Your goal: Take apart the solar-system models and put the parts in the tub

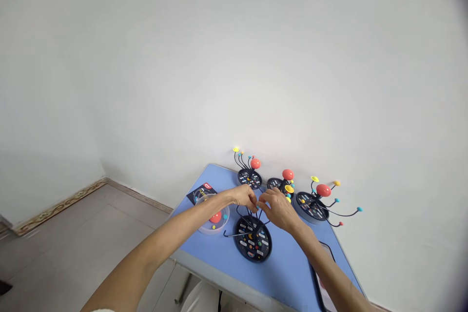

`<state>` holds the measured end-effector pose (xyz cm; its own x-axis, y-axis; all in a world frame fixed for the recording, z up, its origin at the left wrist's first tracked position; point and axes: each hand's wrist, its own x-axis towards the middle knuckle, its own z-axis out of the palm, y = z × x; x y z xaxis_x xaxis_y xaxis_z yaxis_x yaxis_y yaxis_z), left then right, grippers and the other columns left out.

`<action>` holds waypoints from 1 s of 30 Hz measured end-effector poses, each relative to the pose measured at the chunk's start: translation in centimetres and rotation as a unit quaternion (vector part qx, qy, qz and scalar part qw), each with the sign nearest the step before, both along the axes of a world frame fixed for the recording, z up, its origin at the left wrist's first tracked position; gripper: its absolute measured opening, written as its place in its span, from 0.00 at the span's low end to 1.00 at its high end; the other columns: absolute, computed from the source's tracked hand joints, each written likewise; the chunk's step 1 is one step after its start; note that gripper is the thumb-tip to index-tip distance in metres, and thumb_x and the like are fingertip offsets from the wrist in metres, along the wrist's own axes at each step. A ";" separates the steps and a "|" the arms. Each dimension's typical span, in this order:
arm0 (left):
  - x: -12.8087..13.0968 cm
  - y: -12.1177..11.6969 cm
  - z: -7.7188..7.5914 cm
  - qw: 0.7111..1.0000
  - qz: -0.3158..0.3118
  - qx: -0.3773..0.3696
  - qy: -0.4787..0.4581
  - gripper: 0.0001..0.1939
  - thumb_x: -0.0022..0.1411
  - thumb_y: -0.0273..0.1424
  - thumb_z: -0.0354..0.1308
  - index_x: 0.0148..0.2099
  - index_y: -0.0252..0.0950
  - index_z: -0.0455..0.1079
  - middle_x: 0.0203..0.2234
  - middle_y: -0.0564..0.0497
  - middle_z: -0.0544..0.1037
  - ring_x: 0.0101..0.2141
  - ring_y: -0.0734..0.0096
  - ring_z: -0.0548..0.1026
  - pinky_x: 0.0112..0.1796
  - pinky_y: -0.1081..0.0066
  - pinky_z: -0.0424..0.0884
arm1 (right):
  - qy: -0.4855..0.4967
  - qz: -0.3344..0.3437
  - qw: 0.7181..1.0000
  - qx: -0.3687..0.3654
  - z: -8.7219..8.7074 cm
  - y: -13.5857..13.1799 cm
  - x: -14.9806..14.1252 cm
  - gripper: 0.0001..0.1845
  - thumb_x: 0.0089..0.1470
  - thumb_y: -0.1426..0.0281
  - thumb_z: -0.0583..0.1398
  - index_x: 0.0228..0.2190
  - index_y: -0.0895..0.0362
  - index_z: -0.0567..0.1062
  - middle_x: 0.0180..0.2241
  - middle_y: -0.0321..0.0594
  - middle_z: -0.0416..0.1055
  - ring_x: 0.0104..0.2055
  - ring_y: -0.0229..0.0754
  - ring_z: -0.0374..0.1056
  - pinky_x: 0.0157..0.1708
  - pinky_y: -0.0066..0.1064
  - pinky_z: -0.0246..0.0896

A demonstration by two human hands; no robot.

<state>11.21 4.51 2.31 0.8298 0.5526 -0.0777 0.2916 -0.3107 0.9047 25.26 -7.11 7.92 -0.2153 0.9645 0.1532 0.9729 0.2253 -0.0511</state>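
Surface: blue surface [281, 263], its near edge just below the black-based planet model [253, 240], open room to that model's right.
Beside: clear bowl [215, 217] at left, touching nothing held.
Grip: left hand [244, 197] and right hand [278, 209] curled, close together above the model's wires [244, 217]; any pinch is hidden.

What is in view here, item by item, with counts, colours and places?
table: 1, blue top, grey front edge, lower middle
solar system models: 3, black bases, red, yellow and blue balls on black wires, far end of table
front solar system model: 1, black base, black wires, nearer middle of table
plastic bowl: 1, clear, left of front model
red ball: 1, red, in bowl
packet: 1, dark, behind bowl
phone: 1, black edge, right table edge
wall: 1, white, behind table
floor: 1, grey, left
left hand: 1, at front model's wires
right hand: 1, at front model's wires
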 end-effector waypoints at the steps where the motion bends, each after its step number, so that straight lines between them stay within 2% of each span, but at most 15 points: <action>1: 0.0 0.0 0.0 1.000 0.001 0.001 0.000 0.03 0.40 0.26 0.68 0.23 0.37 0.78 0.19 0.58 0.77 0.26 0.73 0.73 0.31 0.73 0.67 | -0.016 -0.008 1.000 0.005 0.1 0.0 -0.1 0.15 0.63 0.68 0.55 0.32 0.57 0.81 0.34 0.45 0.74 0.41 0.46 0.64 0.40 0.33 0.54; 4: 0.1 0.0 -0.1 1.000 0.005 0.005 -0.001 0.02 0.41 0.26 0.68 0.22 0.37 0.78 0.17 0.59 0.76 0.26 0.73 0.72 0.31 0.73 0.67 | -0.055 -0.003 0.998 -0.003 0.2 0.0 -0.4 0.15 0.63 0.66 0.56 0.32 0.55 0.82 0.36 0.46 0.73 0.44 0.48 0.63 0.41 0.35 0.52; 7: 0.1 -0.1 -0.1 1.000 0.005 0.005 -0.006 0.02 0.42 0.24 0.67 0.23 0.36 0.78 0.17 0.59 0.75 0.26 0.73 0.73 0.33 0.73 0.68 | -0.063 0.007 0.998 -0.018 0.4 0.1 -0.8 0.14 0.63 0.69 0.56 0.32 0.53 0.82 0.36 0.45 0.73 0.44 0.48 0.62 0.42 0.35 0.51; 14: 0.0 -0.3 0.0 1.000 0.013 0.006 -0.008 0.04 0.43 0.22 0.65 0.24 0.35 0.78 0.18 0.59 0.76 0.27 0.73 0.73 0.34 0.74 0.68 | -0.094 -0.004 0.994 -0.050 0.6 0.3 -1.5 0.15 0.63 0.71 0.54 0.32 0.56 0.80 0.39 0.45 0.74 0.46 0.48 0.62 0.42 0.36 0.48; 26: -0.1 -0.4 0.0 1.000 0.018 0.000 -0.003 0.05 0.44 0.20 0.64 0.25 0.35 0.78 0.17 0.59 0.75 0.26 0.76 0.72 0.34 0.76 0.69 | -0.158 -0.006 0.987 -0.043 0.1 0.4 -2.1 0.12 0.60 0.75 0.54 0.35 0.59 0.79 0.41 0.50 0.74 0.47 0.51 0.63 0.41 0.37 0.48; 30: -0.3 -0.5 0.2 1.000 0.016 -0.009 -0.001 0.05 0.45 0.20 0.64 0.24 0.35 0.77 0.18 0.58 0.76 0.28 0.74 0.74 0.37 0.74 0.71 | -0.165 -0.004 0.986 -0.033 0.1 0.3 -2.2 0.12 0.59 0.76 0.54 0.37 0.60 0.78 0.41 0.50 0.73 0.48 0.51 0.63 0.41 0.37 0.48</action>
